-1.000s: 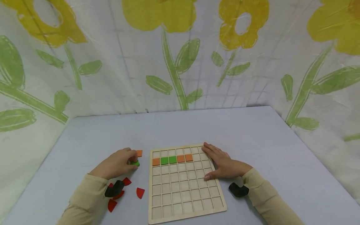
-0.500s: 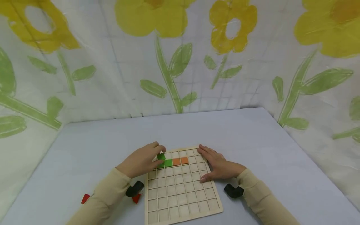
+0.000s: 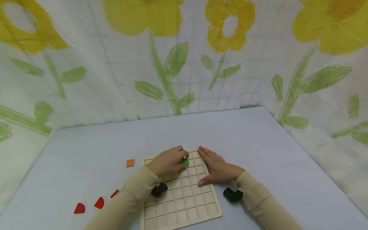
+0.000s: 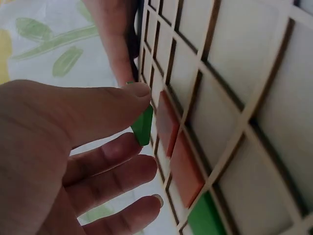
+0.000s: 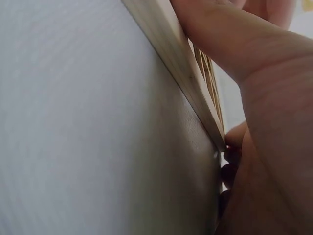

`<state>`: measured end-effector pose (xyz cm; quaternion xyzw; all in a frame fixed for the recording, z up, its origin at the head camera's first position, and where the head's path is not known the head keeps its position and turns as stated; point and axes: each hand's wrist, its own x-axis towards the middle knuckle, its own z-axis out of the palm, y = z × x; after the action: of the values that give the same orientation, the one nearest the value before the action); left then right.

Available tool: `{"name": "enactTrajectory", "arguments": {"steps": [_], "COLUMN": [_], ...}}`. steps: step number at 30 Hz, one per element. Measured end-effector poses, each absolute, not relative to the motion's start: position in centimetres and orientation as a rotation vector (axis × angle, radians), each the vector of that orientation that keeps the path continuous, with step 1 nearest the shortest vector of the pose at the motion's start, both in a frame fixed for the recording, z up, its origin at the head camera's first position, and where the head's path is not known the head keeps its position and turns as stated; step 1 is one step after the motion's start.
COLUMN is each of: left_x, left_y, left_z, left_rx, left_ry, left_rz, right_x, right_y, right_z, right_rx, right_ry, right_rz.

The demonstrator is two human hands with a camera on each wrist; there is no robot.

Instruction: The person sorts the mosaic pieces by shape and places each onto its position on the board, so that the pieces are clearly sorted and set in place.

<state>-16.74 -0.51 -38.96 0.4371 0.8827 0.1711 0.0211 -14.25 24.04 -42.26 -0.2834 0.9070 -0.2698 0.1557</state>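
My left hand [image 3: 169,161] pinches a small green tile [image 3: 185,161] over the upper rows of a wooden grid board [image 3: 181,204]. Seen from the left wrist, that green tile [image 4: 143,128] stands tilted between thumb and fingertips, close beside the grid. Two orange tiles [image 4: 186,169] and another green tile [image 4: 205,215] lie in a row of cells there; the left hand hides them in the head view. My right hand [image 3: 217,167] rests on the board's right edge, fingers extended toward the far corner. Its thumb lies over the wooden rim [image 5: 181,63] in the right wrist view.
A loose orange tile [image 3: 130,163] lies left of the board on the white table [image 3: 230,131]. Red quarter-round pieces [image 3: 79,208] lie nearer the front left, partly behind the left sleeve [image 3: 126,198]. A flower-printed cloth [image 3: 115,80] hangs behind the table.
The left hand has carried a green tile from the table left of the board, rightward across its upper rows. The right hand keeps its place on the board's edge. The head view has shifted slightly.
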Motion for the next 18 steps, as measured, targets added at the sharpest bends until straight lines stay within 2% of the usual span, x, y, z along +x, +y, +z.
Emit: {"name": "enactTrajectory", "arguments": {"steps": [8,18], "left_x": [-16.7,-16.6], "left_y": [0.2,0.9], "left_z": [-39.3,-39.4], "left_rx": [1.427,1.328], "left_ry": [2.744,2.759], "left_rz": [0.52,0.499], "right_x": [-14.2,-14.1], "right_y": [24.0,23.8], "right_z": [-41.9,-41.8], "right_rx": [-0.794,-0.811], "right_ry": [2.578,2.576], "right_rz": [-0.751,-0.753]}}
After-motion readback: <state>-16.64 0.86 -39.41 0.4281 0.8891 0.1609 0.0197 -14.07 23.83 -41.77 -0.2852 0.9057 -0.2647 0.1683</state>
